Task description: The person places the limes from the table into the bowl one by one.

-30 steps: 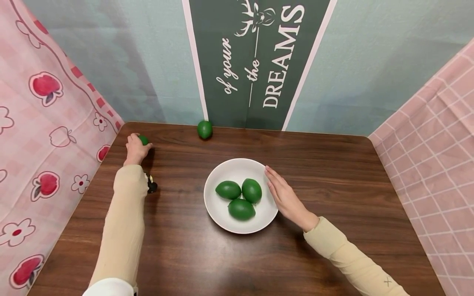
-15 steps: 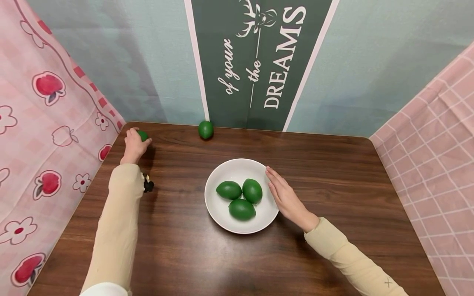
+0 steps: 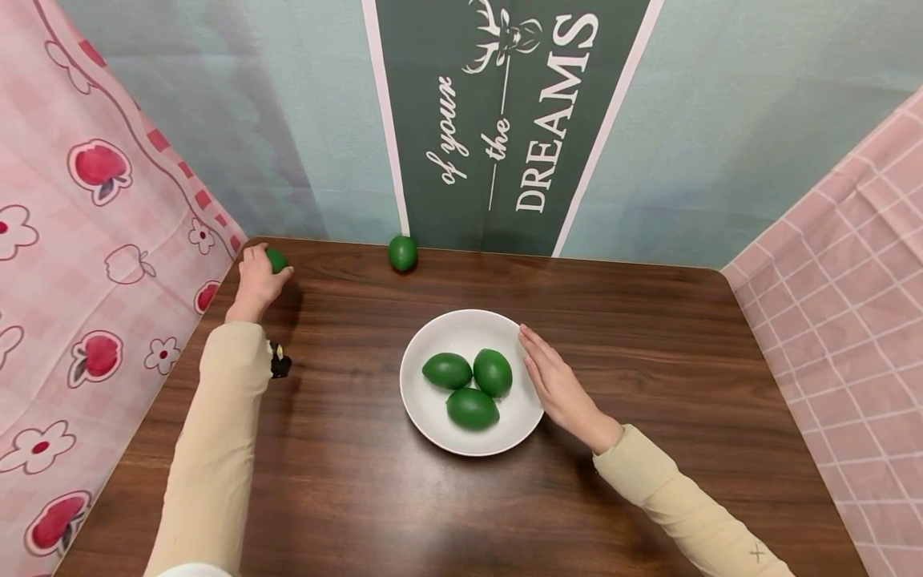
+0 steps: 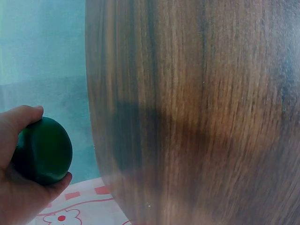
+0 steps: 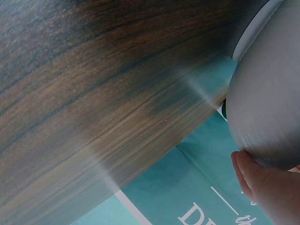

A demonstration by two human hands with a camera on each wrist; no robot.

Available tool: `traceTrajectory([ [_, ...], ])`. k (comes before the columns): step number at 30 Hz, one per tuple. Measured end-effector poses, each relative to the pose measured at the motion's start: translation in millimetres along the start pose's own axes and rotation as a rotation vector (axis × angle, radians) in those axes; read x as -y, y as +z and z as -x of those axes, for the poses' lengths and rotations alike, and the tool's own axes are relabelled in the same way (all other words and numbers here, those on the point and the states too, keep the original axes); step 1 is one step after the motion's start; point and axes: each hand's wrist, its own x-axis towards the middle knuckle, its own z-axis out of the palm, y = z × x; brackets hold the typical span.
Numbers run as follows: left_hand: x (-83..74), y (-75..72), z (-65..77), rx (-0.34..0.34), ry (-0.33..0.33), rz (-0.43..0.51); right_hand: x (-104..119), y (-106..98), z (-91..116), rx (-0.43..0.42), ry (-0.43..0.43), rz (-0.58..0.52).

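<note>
At the table's far left corner, my left hand [image 3: 258, 284] has its fingers and thumb curled round a smooth green lime [image 3: 276, 260]. In the left wrist view the lime [image 4: 47, 150] sits between thumb and fingers, with much of its far side hidden. My right hand [image 3: 558, 385] rests against the right side of a white bowl [image 3: 461, 442], its fingers straight and together along the rim. Fingertips [image 5: 240, 157] touch the outer wall in the right wrist view. Inside the bowl lie three more limes [image 3: 472, 409], close together.
Another lime [image 3: 402, 253] lies at the table's back edge, left of the printed green panel [image 3: 497, 228]. The brown wooden table [image 3: 346, 481] meets a blue cloth backdrop behind. Pink patterned cloths [image 3: 101, 272] hang at the left and right.
My left hand has shifted slightly left and away from me with the lime in its grip, the forearm swinging left. The right hand and bowl stay as they were.
</note>
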Motion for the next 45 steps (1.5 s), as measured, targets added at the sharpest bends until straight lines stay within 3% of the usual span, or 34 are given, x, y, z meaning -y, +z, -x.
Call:
traceTrajectory([
  [22, -14.0, -15.8, 5.3, 0.039, 0.085, -0.023, 0, 0, 0, 0.008, 0.006, -0.002],
  [34, -24.0, -22.0, 12.5, -0.003, 0.231, -0.033, -1, 0, -1, -0.006, -0.013, -0.004],
  [45, -34.7, -28.2, 18.4, 0.000, 0.317, -0.059, 0, 0, 0, 0.009, 0.002, -0.008],
])
